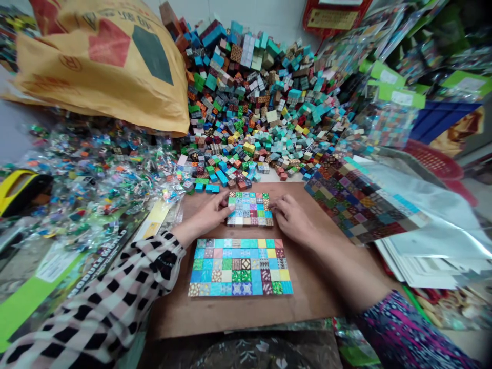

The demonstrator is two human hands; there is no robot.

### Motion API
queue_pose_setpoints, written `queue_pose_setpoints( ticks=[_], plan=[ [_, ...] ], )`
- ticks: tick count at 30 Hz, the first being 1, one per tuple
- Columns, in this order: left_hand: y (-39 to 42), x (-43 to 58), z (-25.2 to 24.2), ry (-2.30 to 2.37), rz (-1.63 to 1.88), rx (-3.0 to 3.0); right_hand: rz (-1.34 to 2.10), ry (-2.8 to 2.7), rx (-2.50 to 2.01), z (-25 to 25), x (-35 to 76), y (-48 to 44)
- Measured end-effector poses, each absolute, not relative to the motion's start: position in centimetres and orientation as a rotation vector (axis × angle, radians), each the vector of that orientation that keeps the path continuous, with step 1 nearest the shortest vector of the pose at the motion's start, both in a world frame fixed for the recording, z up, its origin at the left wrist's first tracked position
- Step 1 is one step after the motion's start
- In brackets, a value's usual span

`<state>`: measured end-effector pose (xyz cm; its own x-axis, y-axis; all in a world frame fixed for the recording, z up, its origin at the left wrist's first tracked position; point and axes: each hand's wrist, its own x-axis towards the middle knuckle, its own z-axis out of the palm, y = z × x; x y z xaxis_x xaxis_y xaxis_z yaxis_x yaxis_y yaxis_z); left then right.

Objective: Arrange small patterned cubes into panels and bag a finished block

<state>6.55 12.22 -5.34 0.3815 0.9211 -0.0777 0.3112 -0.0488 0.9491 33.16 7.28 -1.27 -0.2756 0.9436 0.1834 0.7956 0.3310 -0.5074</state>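
A small rectangular block of patterned cubes (246,212), packed in rows, lies on the brown board between both hands. My left hand (209,218) grips its left side, with the thumb on the top edge and the fingers curled. Against the right side rest the bent fingers of my right hand (292,218); their tips are partly hidden. Nearer to me, a larger flat block of colourful cubes (241,267) lies on the same brown board (307,302), touched by neither hand.
A big heap of loose patterned cubes (265,110) rises behind the board. To the left are small plastic-bagged pieces (100,169), a yellow sack (111,66) and a yellow-black tool (21,192). A plastic-wrapped cube sheet (357,200) leans over the board's right side, above white papers (418,266).
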Motion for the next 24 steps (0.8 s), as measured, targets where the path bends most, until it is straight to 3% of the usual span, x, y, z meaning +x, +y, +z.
queue_pose_setpoints(
  ticks=[24],
  plan=[
    [12.1,6.5,-5.0,1.115,0.693,1.581,0.422,-2.056,-1.565,-1.6,32.2,9.5]
  ],
)
